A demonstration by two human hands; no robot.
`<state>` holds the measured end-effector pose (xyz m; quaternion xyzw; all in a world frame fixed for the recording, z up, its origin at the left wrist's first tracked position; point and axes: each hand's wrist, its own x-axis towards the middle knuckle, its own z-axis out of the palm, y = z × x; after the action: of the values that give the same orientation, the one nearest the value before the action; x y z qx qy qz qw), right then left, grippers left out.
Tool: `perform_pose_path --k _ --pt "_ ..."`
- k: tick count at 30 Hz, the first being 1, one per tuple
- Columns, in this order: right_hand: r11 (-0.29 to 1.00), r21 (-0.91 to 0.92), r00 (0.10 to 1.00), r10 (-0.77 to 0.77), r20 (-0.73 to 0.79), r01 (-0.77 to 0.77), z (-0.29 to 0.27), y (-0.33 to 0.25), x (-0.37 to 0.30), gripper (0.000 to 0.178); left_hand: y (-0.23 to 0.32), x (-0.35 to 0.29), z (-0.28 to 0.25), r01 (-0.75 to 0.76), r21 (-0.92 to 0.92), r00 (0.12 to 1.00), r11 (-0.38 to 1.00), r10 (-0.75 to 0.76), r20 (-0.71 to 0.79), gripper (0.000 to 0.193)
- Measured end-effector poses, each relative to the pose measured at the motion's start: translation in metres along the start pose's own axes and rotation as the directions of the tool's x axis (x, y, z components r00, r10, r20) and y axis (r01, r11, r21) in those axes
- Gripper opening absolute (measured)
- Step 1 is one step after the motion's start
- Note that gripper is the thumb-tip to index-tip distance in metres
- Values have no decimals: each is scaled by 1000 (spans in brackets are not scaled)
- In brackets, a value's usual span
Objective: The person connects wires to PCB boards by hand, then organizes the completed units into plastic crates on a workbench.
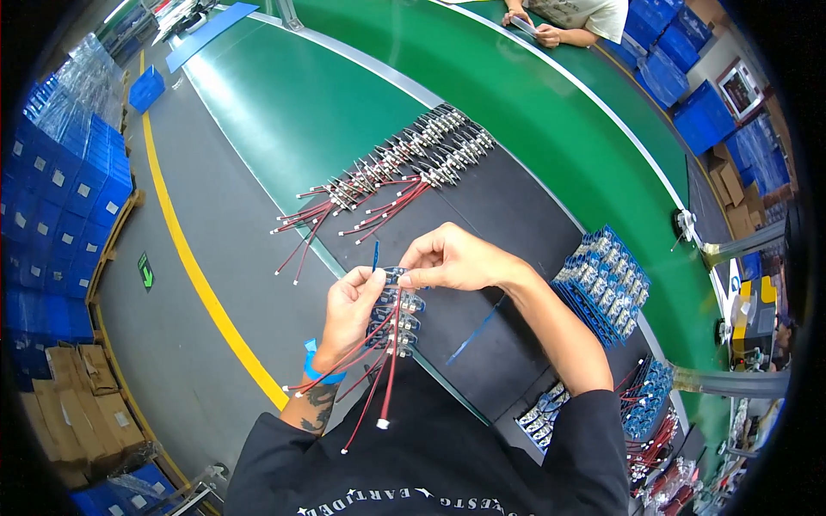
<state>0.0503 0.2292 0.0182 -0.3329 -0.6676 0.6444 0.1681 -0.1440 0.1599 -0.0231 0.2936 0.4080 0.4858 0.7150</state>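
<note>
1. A board strip (379,328), made up of small blue boards with pale metal parts, was held at the centre of the view, over the near edge of the counter (525,224).
2. The strip's upper left corner was clamped between the thumb and fingers of the left hand (348,301), placed at 9 o'clock from it; a thin blue sliver (376,254) was seen jutting up at those fingertips.
3. The strip's upper end was pinched by the right hand (447,262), reached in from 2 o'clock, thumb and forefinger brought together; whether a wire was also gripped there could not be told.
4. Red and dark wires (389,391), tipped with white plugs, were hung from the strip toward 6 and 8 o'clock.
5. A blue band (323,370) was worn on the left wrist.
6. At 12 o'clock, two rows of wired metal parts (404,155) were laid out on the counter, their leads pointed toward 8 o'clock.
7. At 3 o'clock, blue boards (607,288) were stacked; at 4 o'clock, wired blue boards (650,400) were heaped.
8. Beside the strip, at 3 o'clock, a narrow blue strip (475,331) was left lying.
9. At 1 o'clock, a flat object (524,27) was held by a co-worker (572,21).
10. At 9 o'clock, blue bins (69,206) were piled.
</note>
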Motion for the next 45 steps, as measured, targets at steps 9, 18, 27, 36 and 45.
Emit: perform_pose_path --k 9,18,27,36,45 --pt "988 130 991 -65 -116 80 1 8 1 20 -13 -6 -23 6 -54 999 999 -3 53 22" --pt "879 -298 376 -151 -914 -371 -72 80 23 19 -5 -13 -19 78 -90 997 993 -77 12 25" --pt "867 -263 391 -87 -916 -424 -75 80 37 17 -7 -9 -23 95 -156 995 983 -93 20 23" --pt "886 -329 457 -157 -875 -326 -71 82 26 17 -8 -10 -24 116 -143 993 983 -111 44 24" --pt "883 -373 477 -206 -854 -286 -69 85 28 15 -4 -11 -13 148 -145 989 978 -143 41 25"
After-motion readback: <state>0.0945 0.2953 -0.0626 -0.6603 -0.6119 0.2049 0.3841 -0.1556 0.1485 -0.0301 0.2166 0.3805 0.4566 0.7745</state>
